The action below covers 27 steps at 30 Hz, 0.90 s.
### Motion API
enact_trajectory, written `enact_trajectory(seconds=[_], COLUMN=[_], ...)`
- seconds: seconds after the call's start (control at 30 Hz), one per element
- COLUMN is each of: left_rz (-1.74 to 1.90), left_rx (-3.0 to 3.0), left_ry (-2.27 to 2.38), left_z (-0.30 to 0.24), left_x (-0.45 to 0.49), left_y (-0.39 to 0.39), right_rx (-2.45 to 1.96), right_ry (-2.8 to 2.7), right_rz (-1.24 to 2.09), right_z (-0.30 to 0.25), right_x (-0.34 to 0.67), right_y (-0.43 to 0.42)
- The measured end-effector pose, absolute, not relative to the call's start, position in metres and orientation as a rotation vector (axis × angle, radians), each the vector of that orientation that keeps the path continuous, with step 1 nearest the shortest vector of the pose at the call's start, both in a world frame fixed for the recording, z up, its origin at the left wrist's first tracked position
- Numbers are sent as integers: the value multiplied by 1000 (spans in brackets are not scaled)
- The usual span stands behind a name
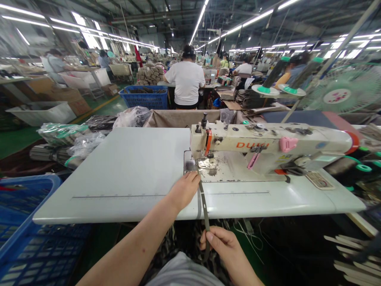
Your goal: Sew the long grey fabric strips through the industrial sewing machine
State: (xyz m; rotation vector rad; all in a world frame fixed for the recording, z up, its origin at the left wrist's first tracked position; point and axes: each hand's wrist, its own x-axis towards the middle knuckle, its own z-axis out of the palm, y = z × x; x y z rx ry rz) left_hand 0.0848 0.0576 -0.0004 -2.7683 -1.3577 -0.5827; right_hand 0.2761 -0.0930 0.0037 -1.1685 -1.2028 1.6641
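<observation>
One narrow, flat olive-grey strip [206,217] runs lengthwise from nearly 12 o'clock to 6, across the front edge of the smooth pale-grey tabletop [127,167]. The bare left hand [185,190], nearer the cream metal sewing machine [229,138] at its 2 o'clock, rests fingers together by the strip's far part; I cannot tell whether they grip. At its 5 o'clock, the bare right hand [224,242] pinches the near part.

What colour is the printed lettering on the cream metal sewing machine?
Orange lettering, shown in the head view.
</observation>
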Motion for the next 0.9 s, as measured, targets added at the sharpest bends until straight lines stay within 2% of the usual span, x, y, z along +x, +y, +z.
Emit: enact_trajectory(seconds=[0.9], left_rz=[-588], left_rx=[-2700], left_ry=[-1361], left_z=[-2], left_x=[87], left_y=[58], right_rx=[-1171], right_ry=[-1249], right_rz=[1624], right_z=[15], right_x=[275], right_y=[-89])
